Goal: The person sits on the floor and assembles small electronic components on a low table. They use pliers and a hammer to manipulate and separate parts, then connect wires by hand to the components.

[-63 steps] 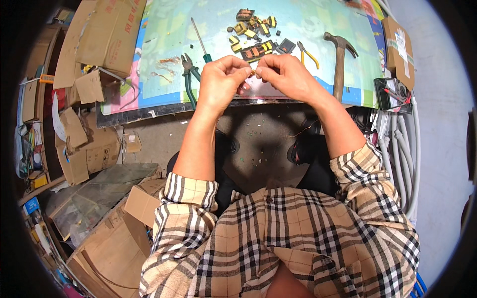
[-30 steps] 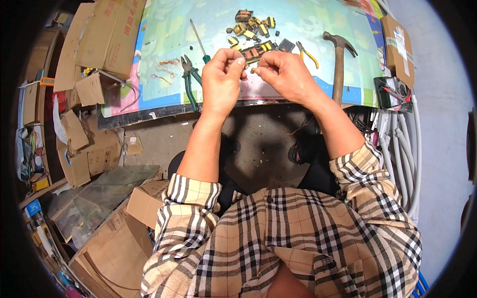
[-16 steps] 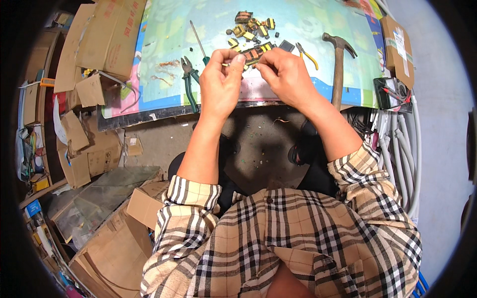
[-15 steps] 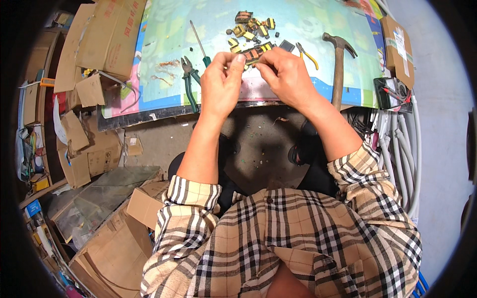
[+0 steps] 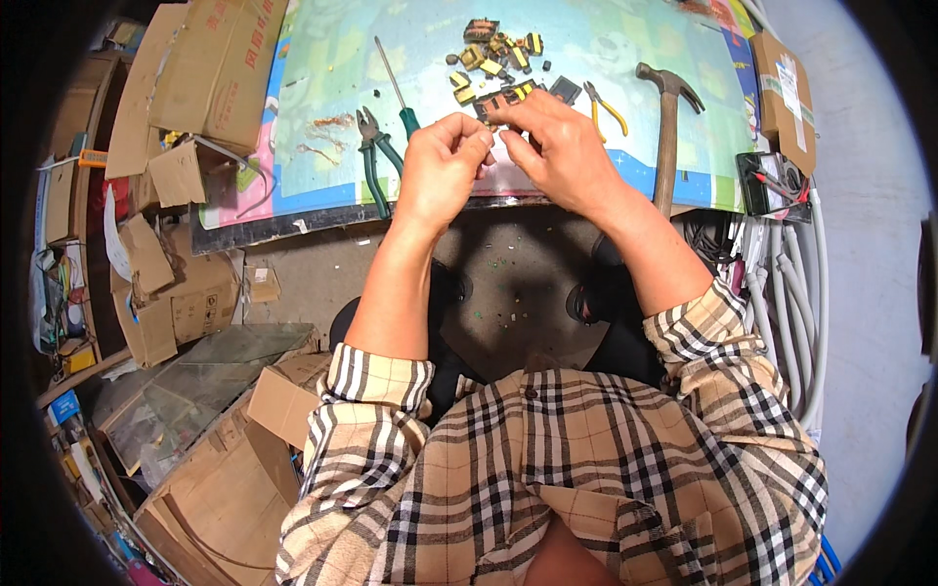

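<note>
Pieces (image 5: 476, 59) in black and yellow lie on the worktop (image 5: 327, 88), back from its front edge's middle, beyond the left hand (image 5: 442, 168), curled so I cannot tell whether it grips anything, and the right hand (image 5: 569, 151), thumb and forefinger slightly apart.

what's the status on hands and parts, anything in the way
Left hand pinched, contents unclear. Right hand close by, fingers apart. Yellow-black parts beyond, partly covered by right hand. Hammer, green-handled pliers off to the sides.
</note>
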A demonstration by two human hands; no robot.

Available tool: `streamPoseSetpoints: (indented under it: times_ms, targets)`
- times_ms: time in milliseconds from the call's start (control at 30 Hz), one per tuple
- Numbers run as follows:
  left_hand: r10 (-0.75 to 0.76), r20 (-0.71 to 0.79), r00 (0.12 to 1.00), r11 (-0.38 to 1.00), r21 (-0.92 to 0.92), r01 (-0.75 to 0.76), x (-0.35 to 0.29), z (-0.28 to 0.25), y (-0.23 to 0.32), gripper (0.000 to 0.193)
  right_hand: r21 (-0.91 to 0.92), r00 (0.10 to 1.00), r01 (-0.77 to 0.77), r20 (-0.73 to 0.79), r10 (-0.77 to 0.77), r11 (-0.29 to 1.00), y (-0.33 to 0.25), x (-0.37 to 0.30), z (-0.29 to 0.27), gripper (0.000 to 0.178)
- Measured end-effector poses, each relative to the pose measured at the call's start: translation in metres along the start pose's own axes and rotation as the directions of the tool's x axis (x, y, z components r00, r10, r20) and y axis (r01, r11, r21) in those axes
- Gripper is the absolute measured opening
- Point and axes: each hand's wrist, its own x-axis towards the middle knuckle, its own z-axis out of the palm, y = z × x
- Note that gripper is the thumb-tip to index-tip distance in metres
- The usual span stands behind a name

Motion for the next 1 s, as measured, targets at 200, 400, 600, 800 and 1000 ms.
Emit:
streamPoseSetpoints:
  times_ms: [200, 400, 600, 800, 1000]
  targets:
    - [0.071, -0.035, 0.997, 0.984, 0.165, -0.064, 0.0, 0.001, 0.0, 0.01, 0.024, 0.999, -0.04, 0.015, 0.04, 0.999, 0.001, 0.001, -0.001, 0.011]
    - [0.159, -0.059, 0.986, 0.944, 0.303, -0.134, -0.004, 0.005, 0.005, 0.01, 0.043, 0.997, -0.071, -0.012, 0.072, 0.997, 0.001, 0.002, 0.0, 0.01]
    - [0.109, -0.094, 0.99, 0.962, 0.259, -0.082, -0.007, 0.0, 0.005, 0.011, 0.318, 0.893, -0.449, 0.195, 0.406, 0.835, 0.006, 0.007, -0.009, 0.018]
    - [-0.04, 0.001, 0.999, 0.982, -0.187, 0.039, -0.004, -0.009, 0.003, 0.01, 0.386, 0.822, -0.568, 0.295, 0.487, 0.726, 0.016, 0.007, -0.011, 0.021]
    - [-0.125, 0.115, 0.985, 0.858, -0.485, 0.166, -0.004, -0.011, 0.006, 0.009, 0.316, 0.854, -0.52, 0.191, 0.483, 0.794, 0.016, 0.008, -0.011, 0.014]
